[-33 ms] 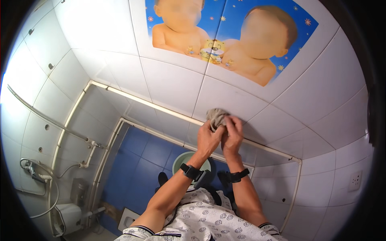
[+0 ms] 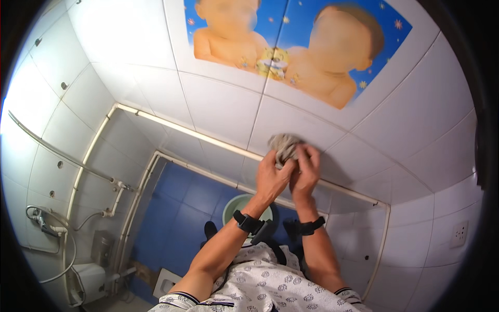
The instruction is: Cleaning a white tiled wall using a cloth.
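Observation:
A bunched-up greyish-beige cloth (image 2: 284, 144) is gripped between my two hands, close to the white tiled wall (image 2: 218, 112). My left hand (image 2: 270, 177) is closed on the cloth's lower left side, thumb toward the other hand. On its right side, my right hand (image 2: 305, 174) has bent fingers on the bundle. Part of the cloth is hidden behind the fingers. Whether the cloth touches the tiles, I cannot tell. Each wrist wears a black strap.
Cream pipes (image 2: 197, 136) run along the wall near the hands. Below, a pale green basin (image 2: 236, 205) stands on the blue tiled floor (image 2: 179, 208) by my feet. A poster (image 2: 322, 67) covers the upper wall. At left are a shower tap (image 2: 41, 221) and hose; a socket (image 2: 459, 234) is at right.
Both hands have shifted slightly right. The cloth's bundle has changed shape a little and sits slightly higher. Both hands still hold it.

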{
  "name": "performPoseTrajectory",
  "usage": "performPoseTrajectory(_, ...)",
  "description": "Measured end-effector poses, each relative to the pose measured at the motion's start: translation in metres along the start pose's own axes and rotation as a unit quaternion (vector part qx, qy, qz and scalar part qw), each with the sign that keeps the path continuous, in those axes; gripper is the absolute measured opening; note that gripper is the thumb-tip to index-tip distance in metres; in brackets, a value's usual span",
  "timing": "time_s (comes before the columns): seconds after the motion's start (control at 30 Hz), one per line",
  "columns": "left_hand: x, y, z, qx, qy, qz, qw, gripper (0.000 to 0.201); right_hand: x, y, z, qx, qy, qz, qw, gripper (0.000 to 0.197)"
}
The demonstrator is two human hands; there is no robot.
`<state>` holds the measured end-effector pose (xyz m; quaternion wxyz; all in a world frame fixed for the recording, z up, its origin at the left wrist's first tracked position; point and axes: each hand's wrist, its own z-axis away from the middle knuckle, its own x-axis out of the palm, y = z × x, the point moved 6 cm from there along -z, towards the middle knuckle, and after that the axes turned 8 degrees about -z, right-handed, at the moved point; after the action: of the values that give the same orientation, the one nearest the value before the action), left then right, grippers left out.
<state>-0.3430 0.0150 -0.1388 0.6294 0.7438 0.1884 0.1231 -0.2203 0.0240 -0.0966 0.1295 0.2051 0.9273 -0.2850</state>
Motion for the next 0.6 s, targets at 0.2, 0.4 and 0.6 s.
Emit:
performPoseTrajectory(0.2, 0.016, 0.052, -0.001, 0.035, -0.008, 0.013, 0.999, 0.030, -0.025, 0.001, -0.021, -0.029, 0.027, -0.030, 0.999, 0.037)
performPoseTrajectory(0.4, 0.046, -0.080, 0.038, -0.134, -0.054, -0.043, 0.989, 0.034, -0.008, 0.069, 0.083, 0.087, -0.088, 0.008, 0.992, 0.045)
performPoseTrajectory(0.6, 0.062, -0.089, 0.047, -0.136, -0.063, -0.002, 0.989, 0.026, -0.024, 0.070, 0.082, 0.122, -0.074, -0.025, 0.989, 0.051)
